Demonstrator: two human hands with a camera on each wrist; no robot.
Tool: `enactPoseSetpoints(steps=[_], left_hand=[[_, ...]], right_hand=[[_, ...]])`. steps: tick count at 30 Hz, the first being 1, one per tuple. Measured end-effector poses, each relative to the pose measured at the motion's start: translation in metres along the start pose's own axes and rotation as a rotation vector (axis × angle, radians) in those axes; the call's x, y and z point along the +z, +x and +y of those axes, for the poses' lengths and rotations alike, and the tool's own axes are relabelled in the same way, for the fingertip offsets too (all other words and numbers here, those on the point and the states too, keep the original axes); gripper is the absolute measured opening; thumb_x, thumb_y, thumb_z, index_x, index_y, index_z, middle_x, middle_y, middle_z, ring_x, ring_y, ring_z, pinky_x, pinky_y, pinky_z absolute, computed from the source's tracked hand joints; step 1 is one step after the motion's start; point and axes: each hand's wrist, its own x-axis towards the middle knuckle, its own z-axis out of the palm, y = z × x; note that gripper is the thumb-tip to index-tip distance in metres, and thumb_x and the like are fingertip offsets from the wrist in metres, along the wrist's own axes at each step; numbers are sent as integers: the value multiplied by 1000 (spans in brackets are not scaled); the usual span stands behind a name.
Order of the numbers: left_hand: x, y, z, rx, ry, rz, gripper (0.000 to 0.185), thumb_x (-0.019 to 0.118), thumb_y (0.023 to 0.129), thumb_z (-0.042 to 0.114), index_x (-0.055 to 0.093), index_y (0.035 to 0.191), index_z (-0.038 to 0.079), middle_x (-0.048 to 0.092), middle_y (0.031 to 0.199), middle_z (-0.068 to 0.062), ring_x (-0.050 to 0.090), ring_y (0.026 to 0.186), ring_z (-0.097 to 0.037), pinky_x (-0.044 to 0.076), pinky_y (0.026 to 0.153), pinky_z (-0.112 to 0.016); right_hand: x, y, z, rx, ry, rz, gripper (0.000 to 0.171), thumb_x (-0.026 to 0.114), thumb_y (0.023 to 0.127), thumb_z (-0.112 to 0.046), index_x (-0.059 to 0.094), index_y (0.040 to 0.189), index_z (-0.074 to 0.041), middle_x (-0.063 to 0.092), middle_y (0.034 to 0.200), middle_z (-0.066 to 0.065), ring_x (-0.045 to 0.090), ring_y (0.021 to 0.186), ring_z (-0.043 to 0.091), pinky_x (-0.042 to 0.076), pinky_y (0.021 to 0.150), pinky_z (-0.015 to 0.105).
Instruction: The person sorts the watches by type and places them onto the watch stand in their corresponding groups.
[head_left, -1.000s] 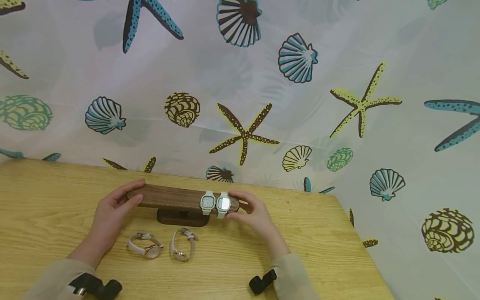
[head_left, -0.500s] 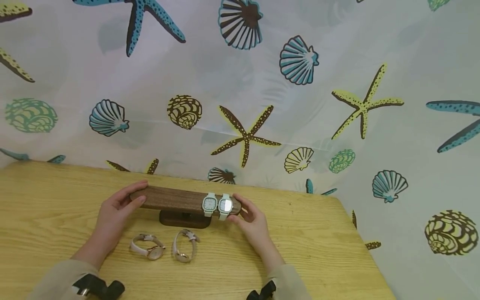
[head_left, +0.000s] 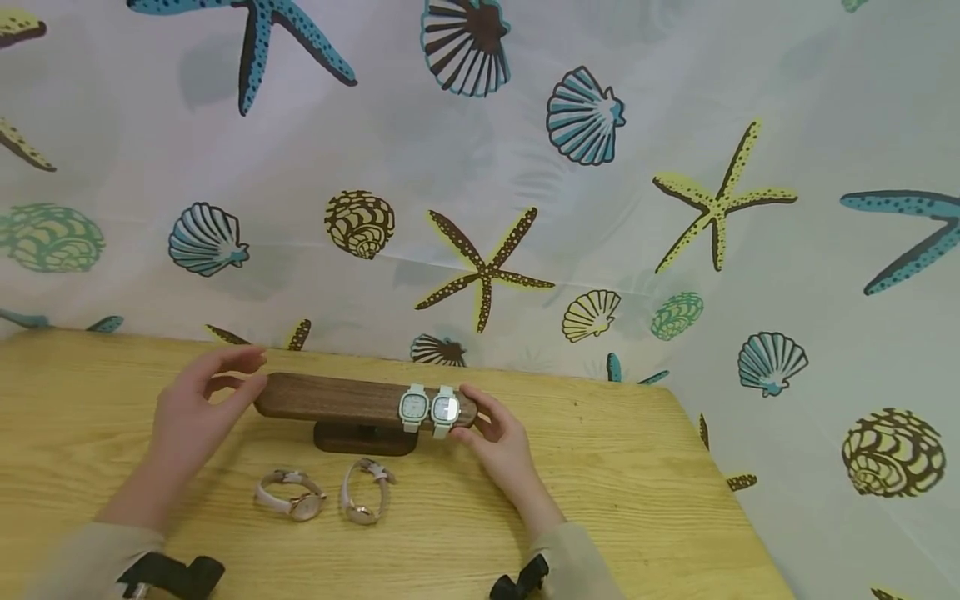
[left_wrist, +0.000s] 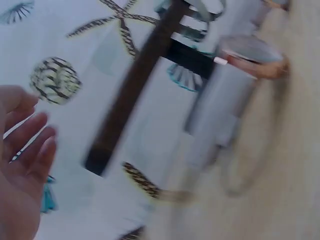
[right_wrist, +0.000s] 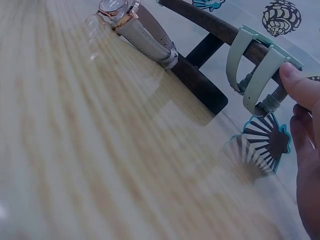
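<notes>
A dark wooden watch stand (head_left: 330,398) with a crossbar and a small base stands on the table. Two mint-green watches, a left one (head_left: 414,406) and a right one (head_left: 446,407), are strapped round the bar near its right end. My right hand (head_left: 501,442) grips that end, index finger above and thumb below. In the right wrist view the thumb (right_wrist: 295,80) lies against the outer watch's edge. My left hand (head_left: 197,408) is off the bar's left end, fingers spread and holding nothing. In the left wrist view a gap separates it from the bar.
Two watches with pale straps and rose-gold cases, a left one (head_left: 292,495) and a right one (head_left: 366,492), lie on the wooden table (head_left: 637,500) in front of the stand. A curtain (head_left: 420,117) printed with shells and starfish hangs behind the table.
My left hand has let go of the bar's left end and moved left. The right hand keeps its grip at the right end, its wrist swung slightly left. The stand and watches stay put.
</notes>
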Motion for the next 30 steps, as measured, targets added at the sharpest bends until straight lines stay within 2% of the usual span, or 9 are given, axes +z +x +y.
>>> enactPoseSetpoints(steps=[3,6,9,12,14,18,22,26,30], left_hand=[[-8,6,18,49,96,-187,23,68,90,12,67,113,9,65,98,7,56,89,2,45,76,-10],[-12,10,31,52,158,-478,19,68,91,22,68,108,13,65,95,8,57,85,-1,50,74,-18],[-12,10,34,16,137,-756,24,67,91,28,66,108,11,64,93,8,59,84,-5,53,72,-25],[-7,7,31,-28,71,-927,28,67,90,29,65,109,8,63,92,7,60,82,-6,53,70,-26],[-4,3,29,-61,25,-990,30,68,90,27,64,111,6,63,91,5,60,81,-7,53,69,-27],[2,-2,27,-76,-28,-1053,28,70,88,21,65,110,5,64,87,5,60,79,-8,52,66,-26],[7,-5,24,-51,-51,-1089,29,73,85,20,66,108,5,64,88,6,60,79,-7,53,68,-26],[10,-6,22,-71,-63,-1125,28,74,84,19,68,108,7,64,89,4,59,80,-8,52,68,-26],[13,-9,19,-24,-49,-1147,21,72,85,15,70,105,12,65,91,6,59,79,-6,52,67,-25]], right_hand=[[-2,0,7,-13,7,-1,54,68,81,9,49,132,10,49,135,24,50,121,26,41,103,40],[-4,1,18,-19,12,-2,55,68,81,9,50,133,7,49,136,22,49,122,27,41,103,40],[-5,2,26,-21,17,-4,56,68,82,8,50,134,4,49,137,21,49,122,27,41,103,39],[-5,1,29,-26,17,-8,55,69,82,5,51,134,2,49,137,20,49,122,28,42,102,39],[-5,0,29,-30,18,-8,55,70,82,3,52,134,1,50,137,19,49,122,28,42,102,38],[-4,0,25,-18,13,-5,55,70,82,4,52,134,1,51,136,16,49,121,28,42,102,39],[-3,0,19,-12,15,-7,54,69,82,6,51,134,3,50,136,18,50,121,26,42,102,40],[-1,0,4,-5,8,-12,54,68,82,8,49,132,9,49,136,23,50,120,26,42,102,43],[1,-1,-2,4,-7,-9,54,68,82,9,49,132,10,49,135,24,50,119,28,42,101,43]])
